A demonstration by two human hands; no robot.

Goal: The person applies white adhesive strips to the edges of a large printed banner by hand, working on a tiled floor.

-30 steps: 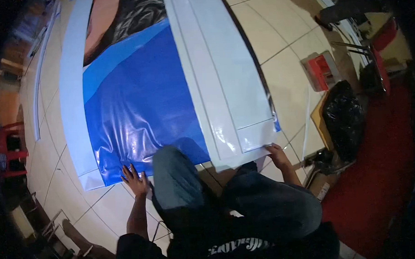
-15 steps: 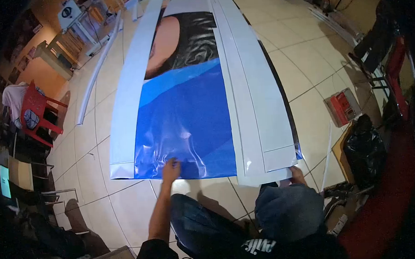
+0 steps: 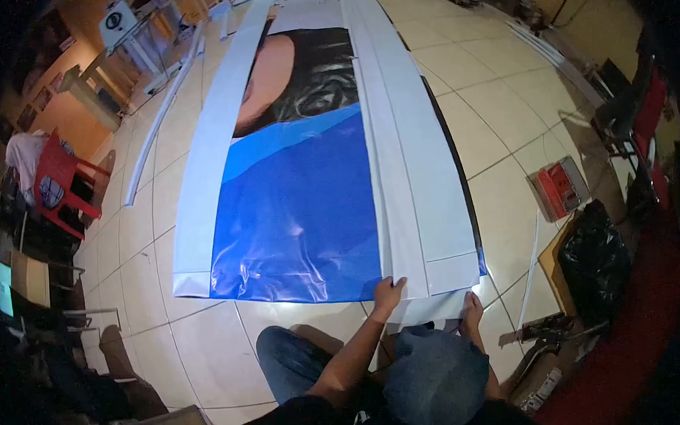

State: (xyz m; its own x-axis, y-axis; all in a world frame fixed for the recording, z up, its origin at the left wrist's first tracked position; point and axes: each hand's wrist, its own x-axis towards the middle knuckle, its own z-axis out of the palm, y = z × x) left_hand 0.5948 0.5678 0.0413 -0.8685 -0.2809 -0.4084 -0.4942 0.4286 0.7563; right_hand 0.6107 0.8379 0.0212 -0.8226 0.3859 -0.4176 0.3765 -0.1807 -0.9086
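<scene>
A long printed sheet (image 3: 295, 206), blue with a dark and skin-toned picture farther up, lies on the tiled floor. White folded strips (image 3: 194, 210) run along its left side, and more white strips (image 3: 421, 180) lie along its right. My left hand (image 3: 388, 295) pinches the near edge where the blue print meets the right white strips. My right hand (image 3: 472, 308) is closed on the near right corner of a white flap (image 3: 426, 308) that hangs past the sheet's end. My bent knees are just below the edge.
A red chair (image 3: 58, 181) with cloth stands at the left, near a long white tube (image 3: 157, 125). At the right are a red toolbox (image 3: 559, 188), a black plastic bag (image 3: 594, 248) and another red chair (image 3: 648, 127). A lit screen (image 3: 4, 288) shows at far left.
My left hand has moved right from the blue part to the white strips' edge. My right hand has shifted slightly left and down. My knees have moved left, and the blue print's near end looks smoother.
</scene>
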